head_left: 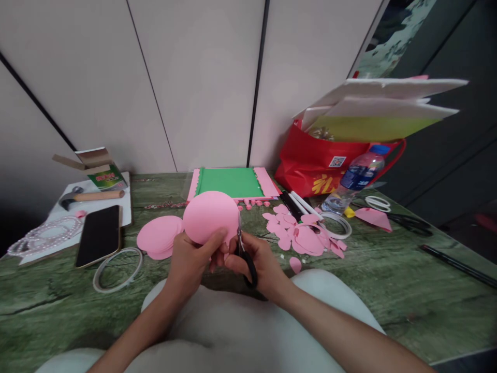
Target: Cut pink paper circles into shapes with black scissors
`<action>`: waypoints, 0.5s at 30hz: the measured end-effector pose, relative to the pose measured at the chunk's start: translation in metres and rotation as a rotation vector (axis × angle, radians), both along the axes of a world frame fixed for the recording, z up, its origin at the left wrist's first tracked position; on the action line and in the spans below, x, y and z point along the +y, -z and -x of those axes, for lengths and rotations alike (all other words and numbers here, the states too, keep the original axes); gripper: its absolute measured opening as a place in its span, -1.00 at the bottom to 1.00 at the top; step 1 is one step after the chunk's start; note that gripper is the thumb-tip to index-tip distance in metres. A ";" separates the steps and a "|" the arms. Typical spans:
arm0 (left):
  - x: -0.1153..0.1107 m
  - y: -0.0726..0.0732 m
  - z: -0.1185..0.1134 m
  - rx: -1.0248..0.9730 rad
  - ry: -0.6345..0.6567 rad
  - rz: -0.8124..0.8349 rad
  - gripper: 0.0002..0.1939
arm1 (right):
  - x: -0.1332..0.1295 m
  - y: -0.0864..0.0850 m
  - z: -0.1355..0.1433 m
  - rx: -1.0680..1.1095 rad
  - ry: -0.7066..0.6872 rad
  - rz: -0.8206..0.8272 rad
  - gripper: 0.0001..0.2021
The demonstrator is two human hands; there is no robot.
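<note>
A round pink paper piece [209, 215] is pinched by my left hand [191, 261], its thumb on the near face. My right hand [266, 264] is closed around black-handled scissors [249, 269], whose blades point up along the paper's right edge. How far the blades are apart is hard to make out. Left of my left hand lies a stack of pink paper circles [160, 235]. To the right of my right hand is a pile of pink paper cutouts and scraps [285, 228], with one small pink scrap [295, 264] apart from it.
Tape rolls [118, 269], a phone [100, 235], bead strings [48, 235] and a hammer [97, 196] lie at left. Behind are green and pink sheets [229, 181]. A red bag [298, 160], a water bottle [355, 178] and black scissors [409, 223] are at right.
</note>
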State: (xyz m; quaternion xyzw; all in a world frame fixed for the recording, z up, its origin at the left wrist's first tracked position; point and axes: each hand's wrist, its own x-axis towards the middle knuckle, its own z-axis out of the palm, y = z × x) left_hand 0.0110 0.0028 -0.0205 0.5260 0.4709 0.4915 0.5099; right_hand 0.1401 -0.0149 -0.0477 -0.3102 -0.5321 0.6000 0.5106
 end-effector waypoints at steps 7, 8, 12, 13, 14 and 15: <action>-0.001 0.000 0.000 -0.066 0.057 0.019 -0.73 | -0.001 0.000 -0.001 -0.045 0.037 -0.018 -0.63; -0.001 0.000 0.000 -0.064 0.055 0.022 -0.73 | -0.001 0.001 0.000 -0.050 0.027 -0.013 -0.63; -0.001 -0.001 0.000 -0.029 0.006 0.055 -0.72 | -0.001 0.001 0.000 -0.005 -0.026 -0.022 -0.65; 0.000 -0.001 -0.001 -0.019 -0.001 0.065 -0.73 | -0.001 0.001 0.000 0.004 -0.033 -0.032 -0.64; 0.000 -0.002 -0.001 -0.012 0.001 0.077 -0.74 | -0.001 0.001 0.000 0.007 -0.034 -0.043 -0.64; 0.000 -0.003 -0.001 -0.009 0.007 0.090 -0.75 | -0.001 0.001 0.000 0.001 -0.030 -0.052 -0.64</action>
